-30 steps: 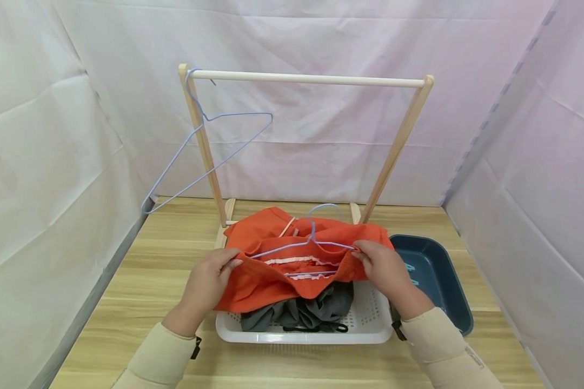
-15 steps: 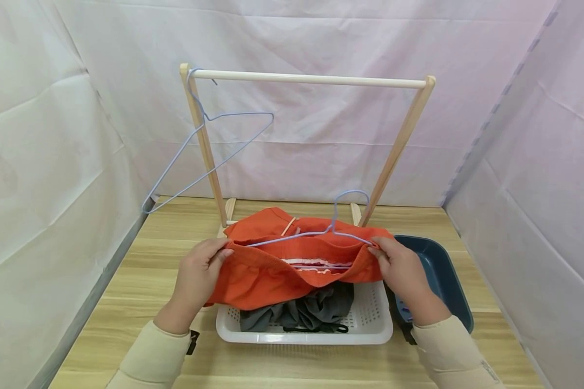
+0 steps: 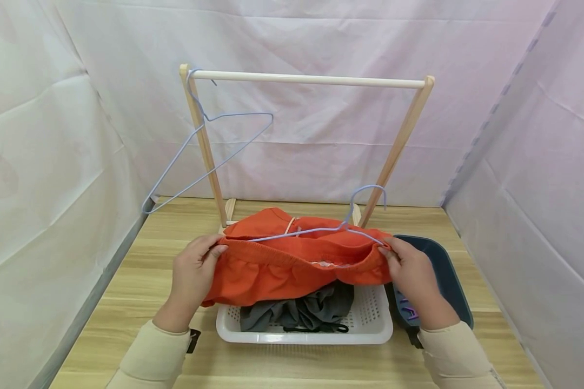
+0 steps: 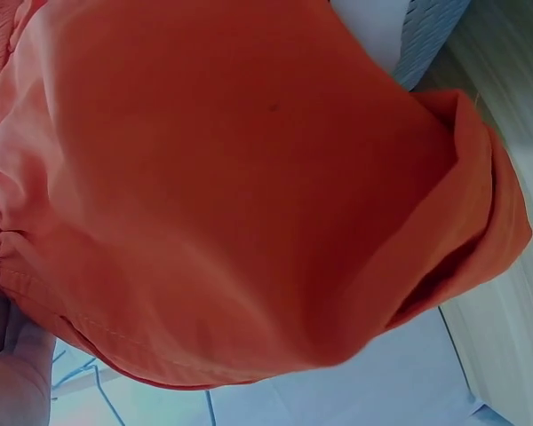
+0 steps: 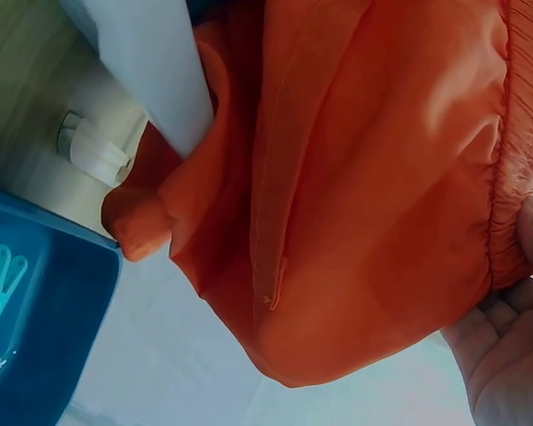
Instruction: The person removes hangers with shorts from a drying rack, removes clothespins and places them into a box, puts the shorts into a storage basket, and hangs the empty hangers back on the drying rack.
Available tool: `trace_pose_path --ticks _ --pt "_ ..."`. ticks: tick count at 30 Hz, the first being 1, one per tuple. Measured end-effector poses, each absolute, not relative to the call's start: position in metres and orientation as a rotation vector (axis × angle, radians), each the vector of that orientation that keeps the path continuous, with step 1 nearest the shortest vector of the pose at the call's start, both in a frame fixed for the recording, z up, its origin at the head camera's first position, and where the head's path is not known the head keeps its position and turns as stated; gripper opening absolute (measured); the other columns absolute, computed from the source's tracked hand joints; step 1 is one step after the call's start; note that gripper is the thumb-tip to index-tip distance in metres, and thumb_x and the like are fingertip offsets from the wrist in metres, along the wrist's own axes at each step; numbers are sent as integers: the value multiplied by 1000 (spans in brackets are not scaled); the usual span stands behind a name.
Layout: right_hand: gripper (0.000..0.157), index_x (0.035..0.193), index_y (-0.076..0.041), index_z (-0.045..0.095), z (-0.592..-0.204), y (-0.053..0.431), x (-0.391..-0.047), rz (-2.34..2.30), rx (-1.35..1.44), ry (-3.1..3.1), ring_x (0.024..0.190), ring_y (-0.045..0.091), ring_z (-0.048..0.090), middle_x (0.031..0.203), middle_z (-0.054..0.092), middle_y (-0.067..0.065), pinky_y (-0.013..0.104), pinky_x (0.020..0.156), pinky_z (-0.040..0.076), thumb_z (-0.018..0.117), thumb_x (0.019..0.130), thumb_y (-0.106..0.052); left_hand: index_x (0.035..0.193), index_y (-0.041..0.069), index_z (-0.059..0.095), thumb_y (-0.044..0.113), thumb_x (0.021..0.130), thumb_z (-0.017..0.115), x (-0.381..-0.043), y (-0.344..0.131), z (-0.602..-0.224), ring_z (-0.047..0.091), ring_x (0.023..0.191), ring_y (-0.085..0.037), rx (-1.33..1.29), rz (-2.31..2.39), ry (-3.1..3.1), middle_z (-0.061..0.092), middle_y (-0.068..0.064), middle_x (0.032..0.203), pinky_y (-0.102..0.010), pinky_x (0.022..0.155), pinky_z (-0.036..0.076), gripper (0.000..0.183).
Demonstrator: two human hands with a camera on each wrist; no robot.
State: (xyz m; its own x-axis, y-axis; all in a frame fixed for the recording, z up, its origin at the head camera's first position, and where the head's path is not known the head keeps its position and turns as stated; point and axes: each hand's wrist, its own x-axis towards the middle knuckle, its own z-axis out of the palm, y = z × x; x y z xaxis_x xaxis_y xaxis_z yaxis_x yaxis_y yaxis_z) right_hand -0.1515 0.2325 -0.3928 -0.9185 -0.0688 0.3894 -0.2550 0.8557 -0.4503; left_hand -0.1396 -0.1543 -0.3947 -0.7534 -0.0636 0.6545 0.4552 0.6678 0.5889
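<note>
Orange shorts (image 3: 267, 270) with a gathered elastic waistband are stretched wide between both hands, above the white basket. My left hand (image 3: 192, 275) pinches the left end of the waistband. At the opposite end, my right hand (image 3: 416, 273) grips the waistband between thumb and fingers. A light blue wire hanger (image 3: 316, 230) sits inside the waist opening, its hook standing up at the right. Its lower part is hidden by the cloth, and its right end lies close to my right fingers; I cannot tell whether they touch it. Both wrist views show the shorts hanging down from the waistband.
The white perforated basket (image 3: 304, 339) holds dark grey cloth (image 3: 292, 309). Behind stands a wooden rack with a white rail (image 3: 302, 79), a second blue hanger (image 3: 233, 156) hooked at its left end. A dark blue tray (image 3: 438, 254) with clothes pegs (image 5: 4, 284) stands right.
Both hands have moved apart, stretching the waistband wider. The hanger has shifted right, its hook now higher and farther right. The waistband's near edge has risen, covering more of the opening.
</note>
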Motion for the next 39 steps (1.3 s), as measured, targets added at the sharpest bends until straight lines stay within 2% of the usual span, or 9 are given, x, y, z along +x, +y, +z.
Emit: trace_pose_path --ticks 7,13,16,21,24,27,35,37,39 --pt "20 109 0 65 -394 237 -150 736 184 -2652 71 28 55 95 68 20 46 65 55 65 90 -6 96 -5 71 -5 76 74 -141 -154 -395 66 87 -30 -277 -1071 -2197 69 -17 94 0 85 38 21" --pt "18 107 -1 66 -396 238 -149 750 159 -2629 69 26 53 92 67 18 37 59 51 66 90 -6 94 -7 70 -5 76 74 -140 -154 -396 65 86 -25 -242 -1107 -2191 69 -18 92 0 82 40 19" --pt "18 107 -1 66 -397 239 -150 751 146 -2613 69 26 53 91 68 18 36 58 50 66 89 -6 95 -7 70 -6 75 74 -140 -154 -396 65 86 -26 -236 -1106 -2193 68 -19 92 0 82 39 20" --pt "17 105 -1 67 -399 240 -150 751 145 -2573 71 30 58 92 69 19 46 63 55 67 88 -4 94 -5 71 -7 74 75 -139 -153 -396 65 85 -27 -232 -1097 -2195 69 -17 91 0 82 39 20" --pt "16 104 0 67 -399 241 -150 765 150 -2542 75 33 61 94 69 21 52 68 56 67 88 -4 94 -6 71 -6 74 75 -140 -153 -397 64 85 -21 -220 -1113 -2187 69 -17 91 -1 83 40 20" --pt "16 103 -1 68 -399 242 -150 779 143 -2508 78 35 63 95 70 21 54 69 55 68 88 -4 94 -6 71 -6 75 75 -141 -153 -398 62 85 -15 -207 -1139 -2173 69 -17 90 -1 82 41 20" --pt "17 103 0 68 -397 242 -150 809 124 -2465 84 39 65 96 70 23 56 72 54 68 87 -3 91 -2 71 -6 73 76 -137 -151 -400 64 84 -26 -267 -1059 -2218 69 -14 88 0 83 39 18" --pt "17 104 1 68 -397 243 -150 801 111 -2476 84 39 65 96 70 23 56 73 54 68 88 -4 91 -1 72 -6 71 78 -135 -150 -402 66 84 -25 -310 -990 -2244 69 -12 88 -5 83 45 21" --pt "16 104 1 68 -396 243 -150 794 98 -2480 82 39 65 95 70 23 55 71 54 67 88 -4 91 0 72 -5 68 80 -134 -150 -405 66 85 -25 -364 -909 -2252 69 -12 88 -16 82 51 26"
